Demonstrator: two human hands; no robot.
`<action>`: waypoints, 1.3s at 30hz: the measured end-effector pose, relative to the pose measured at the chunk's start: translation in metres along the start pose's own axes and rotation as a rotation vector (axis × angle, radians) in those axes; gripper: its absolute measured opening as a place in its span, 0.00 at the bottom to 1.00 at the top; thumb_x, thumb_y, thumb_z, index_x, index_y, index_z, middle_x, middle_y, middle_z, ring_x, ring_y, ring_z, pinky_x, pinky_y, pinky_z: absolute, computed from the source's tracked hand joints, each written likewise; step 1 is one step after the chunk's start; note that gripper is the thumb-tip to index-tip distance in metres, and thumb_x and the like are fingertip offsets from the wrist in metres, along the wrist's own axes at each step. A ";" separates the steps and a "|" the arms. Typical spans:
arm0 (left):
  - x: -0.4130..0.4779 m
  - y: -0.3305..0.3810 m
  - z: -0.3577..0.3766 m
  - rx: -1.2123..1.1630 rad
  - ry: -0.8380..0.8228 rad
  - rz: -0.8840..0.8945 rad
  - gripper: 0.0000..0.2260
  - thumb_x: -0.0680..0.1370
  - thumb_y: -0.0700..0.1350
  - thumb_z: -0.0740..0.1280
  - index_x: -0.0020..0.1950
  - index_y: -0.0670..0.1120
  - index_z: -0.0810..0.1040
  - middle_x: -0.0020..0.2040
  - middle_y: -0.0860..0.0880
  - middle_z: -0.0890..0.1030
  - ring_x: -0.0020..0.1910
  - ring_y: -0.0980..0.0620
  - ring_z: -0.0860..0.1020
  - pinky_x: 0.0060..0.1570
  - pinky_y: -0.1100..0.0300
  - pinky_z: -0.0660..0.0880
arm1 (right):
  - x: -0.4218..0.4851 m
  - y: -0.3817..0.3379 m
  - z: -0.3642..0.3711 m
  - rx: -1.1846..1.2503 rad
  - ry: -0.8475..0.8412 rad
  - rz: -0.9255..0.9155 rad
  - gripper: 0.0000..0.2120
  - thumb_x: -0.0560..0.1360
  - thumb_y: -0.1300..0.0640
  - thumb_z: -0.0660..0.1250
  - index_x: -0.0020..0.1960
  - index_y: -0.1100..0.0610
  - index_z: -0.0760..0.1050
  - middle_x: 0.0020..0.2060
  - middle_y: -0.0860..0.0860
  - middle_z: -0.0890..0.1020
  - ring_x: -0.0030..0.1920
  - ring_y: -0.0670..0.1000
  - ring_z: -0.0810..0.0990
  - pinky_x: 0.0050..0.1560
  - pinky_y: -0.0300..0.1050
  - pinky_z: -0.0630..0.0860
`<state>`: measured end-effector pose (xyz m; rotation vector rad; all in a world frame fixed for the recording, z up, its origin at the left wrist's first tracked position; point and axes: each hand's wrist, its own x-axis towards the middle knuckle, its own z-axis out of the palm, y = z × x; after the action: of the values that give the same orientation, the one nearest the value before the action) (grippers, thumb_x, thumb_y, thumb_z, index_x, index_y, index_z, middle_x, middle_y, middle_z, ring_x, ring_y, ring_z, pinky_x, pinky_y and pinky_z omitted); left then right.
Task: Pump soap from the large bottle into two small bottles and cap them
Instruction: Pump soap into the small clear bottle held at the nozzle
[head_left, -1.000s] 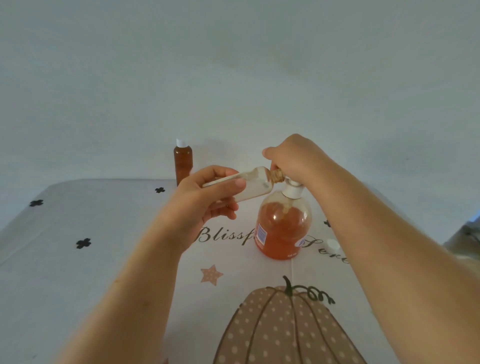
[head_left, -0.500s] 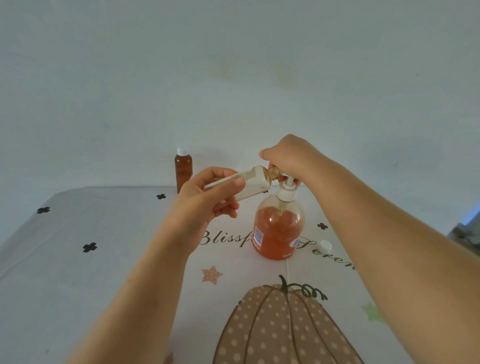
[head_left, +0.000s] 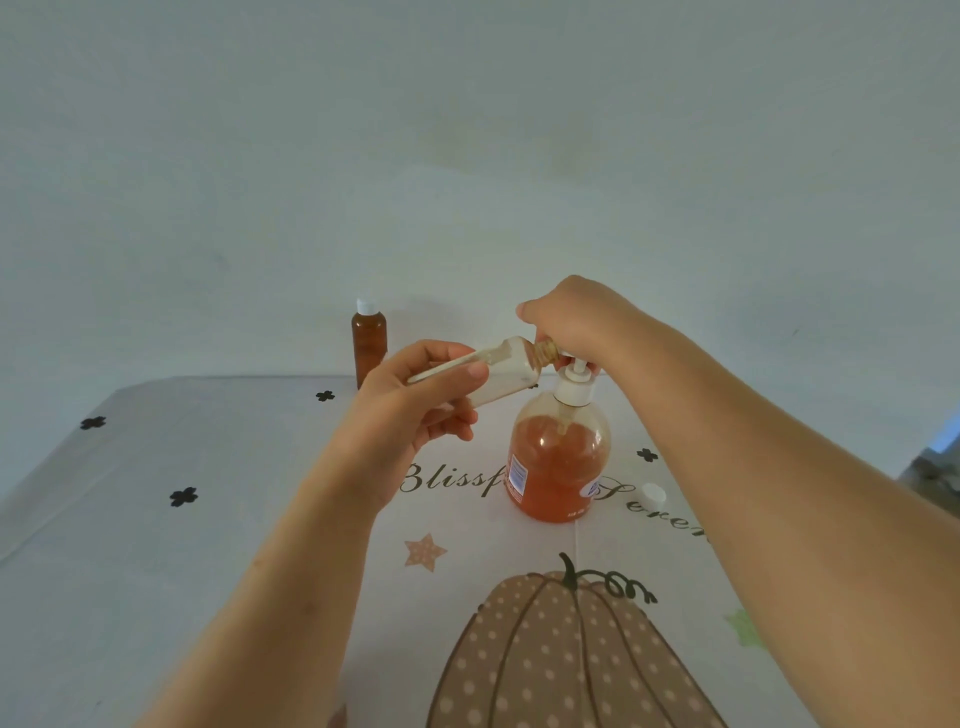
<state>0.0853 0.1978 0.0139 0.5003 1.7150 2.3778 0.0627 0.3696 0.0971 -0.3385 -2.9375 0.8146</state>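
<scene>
The left hand grips a small bottle tipped almost flat, its open neck against the spout of the pump on the large bottle, which stands on the tablecloth. The right hand is curled over the pump's top. A second bottle, filled and capped, stands at the far edge, and a loose white cap lies near the large bottle.

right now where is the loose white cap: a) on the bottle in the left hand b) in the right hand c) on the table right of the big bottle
c: the cap lies on the table just right of the big bottle, apart from it.
</scene>
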 end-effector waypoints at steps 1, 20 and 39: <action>0.000 0.000 0.000 0.000 -0.003 -0.003 0.12 0.68 0.44 0.75 0.49 0.42 0.81 0.37 0.46 0.79 0.33 0.49 0.78 0.35 0.59 0.77 | 0.000 0.000 0.000 -0.020 0.002 0.008 0.15 0.81 0.54 0.57 0.51 0.64 0.77 0.30 0.52 0.74 0.28 0.50 0.72 0.30 0.39 0.70; 0.001 0.000 -0.002 0.019 -0.016 -0.013 0.13 0.66 0.44 0.75 0.48 0.42 0.80 0.34 0.46 0.77 0.33 0.49 0.77 0.35 0.59 0.77 | 0.000 0.004 0.007 -0.004 0.038 0.048 0.19 0.81 0.50 0.55 0.55 0.61 0.78 0.32 0.55 0.75 0.34 0.55 0.76 0.41 0.45 0.73; -0.003 0.001 0.002 0.023 -0.007 -0.017 0.14 0.67 0.45 0.75 0.50 0.41 0.80 0.35 0.44 0.78 0.33 0.49 0.78 0.35 0.60 0.77 | -0.002 -0.001 0.003 -0.044 0.033 0.092 0.18 0.78 0.49 0.57 0.43 0.60 0.79 0.27 0.53 0.77 0.28 0.53 0.74 0.41 0.45 0.73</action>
<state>0.0885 0.1982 0.0147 0.4949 1.7384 2.3451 0.0642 0.3666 0.0954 -0.4882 -2.9315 0.7483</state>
